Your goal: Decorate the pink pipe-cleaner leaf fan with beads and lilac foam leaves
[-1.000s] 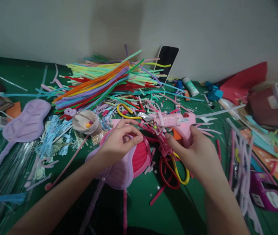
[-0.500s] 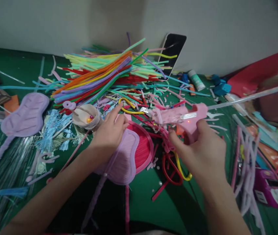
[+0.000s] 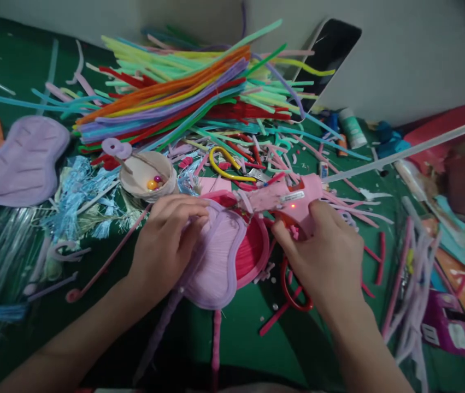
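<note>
My right hand [image 3: 322,251] is wrapped round a pink hot glue gun [image 3: 308,194] with a lit red light and a long clear glue stick out of its back. The gun's nozzle points left, over the top edge of a lilac fan [image 3: 216,267] made of pipe cleaners. At the fan's upper left edge, the fingers and thumb of my left hand [image 3: 170,234] are closed in a pinch on it. Under the lilac fan lies a pink-red fan [image 3: 252,256], partly covered. A small round bowl [image 3: 134,183] with a few beads stands just beyond my left hand.
A thick bundle of coloured pipe cleaners [image 3: 166,103] lies at the back, before a leaning phone [image 3: 330,54]. Yellow-handled pliers [image 3: 216,164] and red-handled scissors [image 3: 287,289] lie nearby. Left are another lilac fan [image 3: 23,164] and blue tassels [image 3: 80,202]; right, a purple box [image 3: 445,322].
My left hand has drawn back from near the pliers to the lilac fan's edge, its fingers now curled. The glue gun has moved left, its nozzle now over the fan. The view has shifted.
</note>
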Motion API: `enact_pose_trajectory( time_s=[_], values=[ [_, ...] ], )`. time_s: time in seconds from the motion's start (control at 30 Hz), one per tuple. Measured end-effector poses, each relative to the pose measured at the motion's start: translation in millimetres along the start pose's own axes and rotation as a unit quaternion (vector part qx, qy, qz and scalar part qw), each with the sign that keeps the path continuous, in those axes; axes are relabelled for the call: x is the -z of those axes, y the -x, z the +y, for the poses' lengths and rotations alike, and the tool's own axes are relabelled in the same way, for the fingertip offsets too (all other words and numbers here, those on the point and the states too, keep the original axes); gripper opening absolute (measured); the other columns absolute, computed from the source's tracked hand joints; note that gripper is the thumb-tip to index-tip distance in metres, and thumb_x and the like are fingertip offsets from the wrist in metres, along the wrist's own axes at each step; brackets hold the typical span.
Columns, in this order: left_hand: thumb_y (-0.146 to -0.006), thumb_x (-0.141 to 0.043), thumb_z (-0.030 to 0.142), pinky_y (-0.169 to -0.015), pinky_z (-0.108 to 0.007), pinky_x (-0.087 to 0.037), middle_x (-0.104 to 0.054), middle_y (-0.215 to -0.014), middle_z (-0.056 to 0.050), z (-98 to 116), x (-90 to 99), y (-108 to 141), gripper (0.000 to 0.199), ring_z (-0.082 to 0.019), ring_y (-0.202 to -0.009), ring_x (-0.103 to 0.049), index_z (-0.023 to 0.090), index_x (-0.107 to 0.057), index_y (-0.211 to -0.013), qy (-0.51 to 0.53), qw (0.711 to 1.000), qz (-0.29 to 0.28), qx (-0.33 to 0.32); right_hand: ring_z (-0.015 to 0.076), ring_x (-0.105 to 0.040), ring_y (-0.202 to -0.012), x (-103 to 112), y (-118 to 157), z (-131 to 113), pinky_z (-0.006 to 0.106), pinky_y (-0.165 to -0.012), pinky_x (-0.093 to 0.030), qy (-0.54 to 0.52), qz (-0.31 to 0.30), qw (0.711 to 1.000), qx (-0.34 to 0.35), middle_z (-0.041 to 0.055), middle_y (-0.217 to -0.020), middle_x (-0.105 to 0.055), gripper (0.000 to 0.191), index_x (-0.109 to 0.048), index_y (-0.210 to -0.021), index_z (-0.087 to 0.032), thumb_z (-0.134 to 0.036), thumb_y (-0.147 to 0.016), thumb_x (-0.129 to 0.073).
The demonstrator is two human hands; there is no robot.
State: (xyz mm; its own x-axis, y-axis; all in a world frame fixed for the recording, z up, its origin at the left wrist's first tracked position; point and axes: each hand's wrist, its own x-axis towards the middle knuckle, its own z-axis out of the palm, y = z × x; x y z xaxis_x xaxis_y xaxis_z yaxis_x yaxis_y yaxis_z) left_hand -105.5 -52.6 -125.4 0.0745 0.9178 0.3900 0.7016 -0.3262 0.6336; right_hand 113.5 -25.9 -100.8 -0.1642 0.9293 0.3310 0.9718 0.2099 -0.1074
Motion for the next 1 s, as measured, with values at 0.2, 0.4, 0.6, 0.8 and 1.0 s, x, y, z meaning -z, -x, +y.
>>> enact_pose_trajectory(
  time_s=[0.2, 0.4, 0.6, 0.8, 1.0],
  values=[
    [-0.093, -0.056, 0.022, -0.080, -0.035, -0.050, -0.069, -0.087, -0.002, -0.5, 4.2, 2.7, 0.008, -0.020, -0.086, -0.064, 0.021, -0.064, -0.091, -0.013, 0.999, 0.007, 0.033, 0.0139, -0.035, -0.054, -1.5, -0.6, 1.5, 0.026, -0.050, -0.025, 0.011, -0.008, 1.000, 0.004, -0.0050, -0.061, -0.034, 0.027, -0.037, -0.070, -0.024, -0.034, -0.081, -0.060],
    [-0.095, -0.052, 0.025, -0.084, -0.034, -0.051, -0.070, -0.092, -0.002, 0.3, 1.8, 4.1, 0.010, -0.020, -0.089, -0.065, 0.023, -0.061, -0.094, -0.016, 0.998, -0.002, 0.060, 0.0135, -0.034, -0.053, 0.2, -2.2, 1.1, 0.027, -0.051, -0.025, 0.021, -0.013, 1.000, -0.007, -0.0048, -0.061, -0.036, 0.026, -0.038, -0.069, -0.024, -0.030, -0.078, -0.062],
    [-0.096, -0.050, 0.024, -0.083, -0.034, -0.052, -0.070, -0.093, -0.002, 1.7, 3.5, 4.9, 0.011, -0.020, -0.090, -0.066, 0.025, -0.060, -0.095, -0.006, 0.997, -0.013, 0.077, 0.0134, -0.035, -0.053, 1.0, -1.9, -0.4, 0.027, -0.051, -0.025, 0.017, -0.032, 0.999, -0.012, -0.0043, -0.061, -0.038, 0.028, -0.037, -0.069, -0.024, -0.034, -0.081, -0.060],
    [-0.095, -0.052, 0.021, -0.085, -0.034, -0.052, -0.070, -0.092, -0.001, 2.5, 4.0, 4.5, 0.009, -0.019, -0.090, -0.065, 0.025, -0.060, -0.096, -0.006, 0.997, -0.018, 0.074, 0.0130, -0.035, -0.052, 0.2, -1.4, -0.9, 0.027, -0.051, -0.026, 0.011, -0.035, 0.999, -0.015, -0.0042, -0.062, -0.039, 0.029, -0.034, -0.069, -0.024, -0.033, -0.080, -0.060],
    [-0.093, -0.054, 0.022, -0.084, -0.033, -0.052, -0.071, -0.094, -0.001, 2.5, 4.3, 4.2, 0.008, -0.020, -0.090, -0.066, 0.025, -0.060, -0.096, -0.015, 0.997, -0.010, 0.076, 0.0142, -0.037, -0.053, -1.6, -1.4, -0.8, 0.027, -0.051, -0.027, 0.015, -0.027, 1.000, -0.004, -0.0038, -0.060, -0.038, 0.029, -0.033, -0.068, -0.025, -0.034, -0.081, -0.057]
  ],
)
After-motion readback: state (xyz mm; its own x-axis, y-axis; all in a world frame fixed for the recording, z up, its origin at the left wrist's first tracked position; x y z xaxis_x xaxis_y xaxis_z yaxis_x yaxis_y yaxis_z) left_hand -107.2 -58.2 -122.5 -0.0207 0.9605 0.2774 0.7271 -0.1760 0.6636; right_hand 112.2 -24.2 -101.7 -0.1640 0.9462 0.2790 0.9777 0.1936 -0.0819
